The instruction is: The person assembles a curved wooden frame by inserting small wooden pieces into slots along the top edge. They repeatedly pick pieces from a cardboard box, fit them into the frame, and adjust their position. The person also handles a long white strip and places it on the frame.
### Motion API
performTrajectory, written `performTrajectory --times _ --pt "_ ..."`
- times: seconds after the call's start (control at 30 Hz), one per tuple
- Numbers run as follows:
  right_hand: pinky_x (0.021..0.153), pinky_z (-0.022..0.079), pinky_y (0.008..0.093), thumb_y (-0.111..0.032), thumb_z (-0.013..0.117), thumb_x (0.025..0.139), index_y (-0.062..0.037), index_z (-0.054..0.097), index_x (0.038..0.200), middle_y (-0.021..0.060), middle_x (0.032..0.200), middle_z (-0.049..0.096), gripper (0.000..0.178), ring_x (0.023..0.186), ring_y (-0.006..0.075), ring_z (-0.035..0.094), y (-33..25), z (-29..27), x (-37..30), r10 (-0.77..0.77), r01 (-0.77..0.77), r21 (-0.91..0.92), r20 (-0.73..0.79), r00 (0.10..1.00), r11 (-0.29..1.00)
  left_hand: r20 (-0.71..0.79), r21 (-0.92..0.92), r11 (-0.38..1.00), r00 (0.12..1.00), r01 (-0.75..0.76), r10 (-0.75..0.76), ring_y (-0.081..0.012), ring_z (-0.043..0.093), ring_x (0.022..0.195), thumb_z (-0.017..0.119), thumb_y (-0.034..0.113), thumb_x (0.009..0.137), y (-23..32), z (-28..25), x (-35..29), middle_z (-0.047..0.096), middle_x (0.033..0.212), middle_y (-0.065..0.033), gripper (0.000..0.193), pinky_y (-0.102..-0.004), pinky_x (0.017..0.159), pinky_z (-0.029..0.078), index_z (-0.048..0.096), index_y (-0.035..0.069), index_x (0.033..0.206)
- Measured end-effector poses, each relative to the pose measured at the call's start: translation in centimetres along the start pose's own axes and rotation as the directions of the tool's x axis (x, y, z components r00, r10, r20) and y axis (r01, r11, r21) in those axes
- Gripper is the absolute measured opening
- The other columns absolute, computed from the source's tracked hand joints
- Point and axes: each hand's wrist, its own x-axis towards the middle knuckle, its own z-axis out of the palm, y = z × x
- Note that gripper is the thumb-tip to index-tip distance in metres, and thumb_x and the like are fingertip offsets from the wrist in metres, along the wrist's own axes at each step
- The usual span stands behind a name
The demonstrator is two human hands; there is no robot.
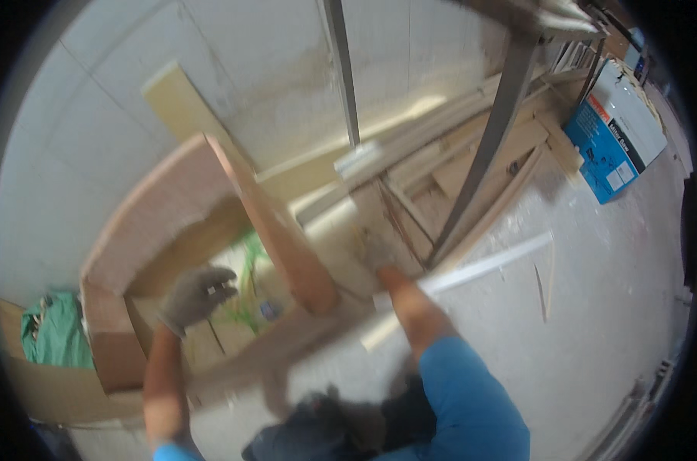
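Note:
My left hand, in a grey work glove, hovers over a curved wooden frame with pinkish-brown sides. Its fingers are half bent and apart, with nothing seen in them. Inside the frame lie crumpled green strips and a small blue-and-white item too blurred to name. My right hand reaches past the frame's right side, towards the wooden boards and strips. It is smeared by motion, and its fingers and anything in them cannot be made out.
A metal stand's leg slants down among long wooden boards. On the grey floor lies a white strip. A blue-and-white cardboard box stands at the far right, a green sack at the left. A pale yellow board leans on the wall.

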Motion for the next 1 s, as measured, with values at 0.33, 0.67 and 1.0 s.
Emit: performTrajectory --times 0.33,0.67,1.0 --pt "0.085 0.054 0.0456 -0.020 0.055 0.092 -0.0115 0.072 0.111 0.0158 0.107 0.072 0.027 0.101 0.0329 0.069 2.2 0.8 -1.1 -0.026 0.017 -0.084 -0.108 0.994 0.996 -0.075 -0.159 0.987 0.997 -0.006 -0.006 -0.0174 0.066 0.073 0.074 0.017 0.085 1.2 -0.4 0.3 0.071 0.088 -0.0123 0.024 -0.0317 0.069 0.053 0.071 0.001 0.104" --pt "0.083 0.055 0.0446 -0.026 0.058 0.091 -0.0090 0.073 0.105 0.0175 0.106 0.072 0.027 0.099 0.0331 0.070 0.6 -1.6 -0.3 -0.017 0.017 0.002 -0.043 0.999 1.000 -0.040 -0.014 1.000 0.999 -0.019 0.019 -0.0195 0.066 0.070 0.076 0.019 0.084 1.0 -0.6 0.9 0.072 0.089 -0.0113 0.023 -0.0330 0.067 0.053 0.072 0.005 0.103" --pt "0.084 0.055 0.0456 -0.023 0.057 0.090 -0.0088 0.072 0.106 0.0186 0.107 0.071 0.027 0.100 0.0342 0.070 0.7 -0.4 -0.2 0.072 -0.069 0.056 -0.048 0.996 0.996 -0.154 -0.191 0.981 0.988 -0.025 -0.005 -0.0150 0.066 0.075 0.076 0.019 0.084 0.8 -0.4 1.6 0.072 0.090 -0.0100 0.027 -0.0315 0.069 0.053 0.071 0.001 0.103"
